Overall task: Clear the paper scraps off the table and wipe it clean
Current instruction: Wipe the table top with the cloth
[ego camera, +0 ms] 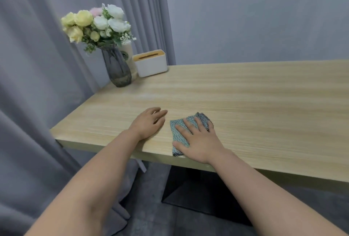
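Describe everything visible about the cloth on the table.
The cloth is a small folded rag of teal-green knit with a dark checked edge. It lies flat at the near edge of the wooden table, one corner slightly overhanging. The right hand presses flat on it, fingers spread; the left hand rests beside it, apart.

The pale wood-grain worktop (245, 103) carries a grey glass vase of flowers (117, 69), a white tissue box with wooden lid (151, 65) and a folded teal cloth (179, 133).
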The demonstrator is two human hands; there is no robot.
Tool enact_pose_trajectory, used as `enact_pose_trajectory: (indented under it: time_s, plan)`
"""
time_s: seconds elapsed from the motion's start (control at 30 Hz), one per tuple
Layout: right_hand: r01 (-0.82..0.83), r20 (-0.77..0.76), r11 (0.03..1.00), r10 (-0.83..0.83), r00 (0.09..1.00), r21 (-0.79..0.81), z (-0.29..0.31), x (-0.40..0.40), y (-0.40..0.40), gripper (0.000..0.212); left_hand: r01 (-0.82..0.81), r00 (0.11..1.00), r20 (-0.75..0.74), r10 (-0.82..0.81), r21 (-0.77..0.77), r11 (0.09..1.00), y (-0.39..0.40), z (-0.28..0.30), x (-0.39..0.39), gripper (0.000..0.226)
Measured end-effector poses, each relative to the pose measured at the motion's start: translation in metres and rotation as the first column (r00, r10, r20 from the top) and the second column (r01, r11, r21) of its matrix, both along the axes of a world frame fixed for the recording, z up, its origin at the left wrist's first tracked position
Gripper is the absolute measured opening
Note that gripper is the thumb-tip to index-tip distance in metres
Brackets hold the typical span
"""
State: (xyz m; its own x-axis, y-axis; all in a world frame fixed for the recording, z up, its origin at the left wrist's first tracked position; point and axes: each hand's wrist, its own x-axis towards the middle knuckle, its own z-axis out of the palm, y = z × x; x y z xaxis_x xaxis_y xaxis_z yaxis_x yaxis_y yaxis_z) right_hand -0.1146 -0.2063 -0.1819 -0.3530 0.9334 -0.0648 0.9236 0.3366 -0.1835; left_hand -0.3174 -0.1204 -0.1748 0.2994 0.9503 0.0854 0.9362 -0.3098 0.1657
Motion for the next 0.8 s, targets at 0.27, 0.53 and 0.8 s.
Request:
enact_pose_trajectory:
  time_s: [0.27, 0.53, 0.8]
  plan:
    - [0.164, 0.019, 0.986, -0.164, 0.986, -0.017, 0.0, 0.031, 0.01, 0.064, -0.013, 1.0, -0.014, 0.012, -0.135, 0.991, -0.001, 0.005, -0.006, 0.049]
    - [0.084, 0.001, 0.996, -0.084, 0.996, -0.006, 0.002, -0.014, -0.011, 0.062, 0.041, 0.999, 0.002, -0.042, -0.148, 0.988, -0.019, 0.006, -0.017, 0.048]
    - [0.321, 0.05, 0.943, -0.318, 0.947, -0.086, 0.009, -0.002, -0.014, 0.063, 0.114, 0.991, -0.034, -0.126, -0.241, 0.964, -0.024, 0.018, -0.028, 0.051]
